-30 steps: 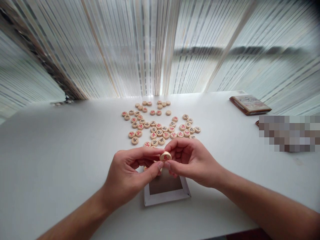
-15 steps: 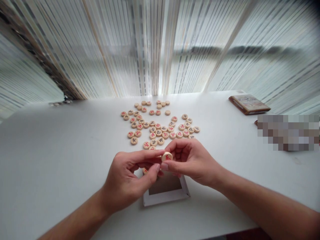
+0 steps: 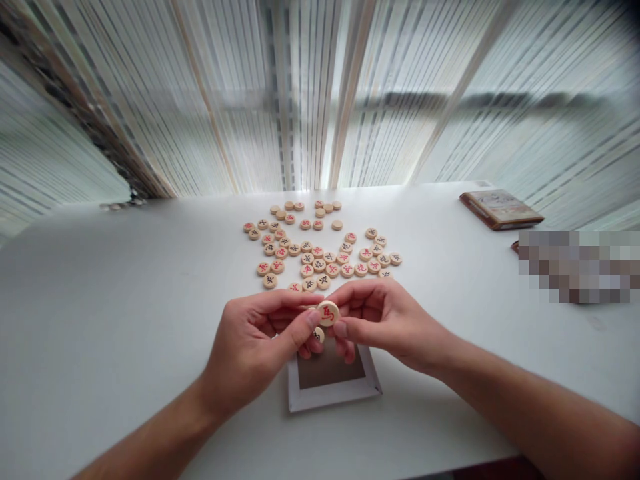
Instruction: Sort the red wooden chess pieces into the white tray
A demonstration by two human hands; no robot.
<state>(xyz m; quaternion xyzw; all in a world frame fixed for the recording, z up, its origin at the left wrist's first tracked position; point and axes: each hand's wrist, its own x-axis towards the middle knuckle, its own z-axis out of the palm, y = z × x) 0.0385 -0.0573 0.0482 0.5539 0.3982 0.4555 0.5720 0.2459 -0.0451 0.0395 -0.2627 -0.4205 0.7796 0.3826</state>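
Observation:
A round wooden xiangqi piece point(image 3: 329, 313) with a red character is held up near the middle of the view, its face toward me. My left hand point(image 3: 267, 343) pinches its left edge between thumb and forefinger. On the opposite side, my right hand point(image 3: 383, 317) has its thumb and fingers closed at the same piece. A second piece point(image 3: 319, 335), marked in black, shows just below, against the left fingers; its support is partly hidden. Under both hands lies a shallow box part point(image 3: 334, 396) with a white rim and grey-brown inside, its far side covered by my fingers.
Many xiangqi pieces point(image 3: 319, 265), red and black, are scattered over the white table point(image 3: 150, 320) beyond my hands. Some show blank faces. A flat illustrated box point(image 3: 501, 208) rests at the right, with a pixelated object point(image 3: 575, 267) nearer. Striped curtains point(image 3: 240, 87) hang behind.
The red-marked piece has shifted slightly left and turned its face more toward me, with my left thumb now on its edge. The black-marked piece has come into view below it.

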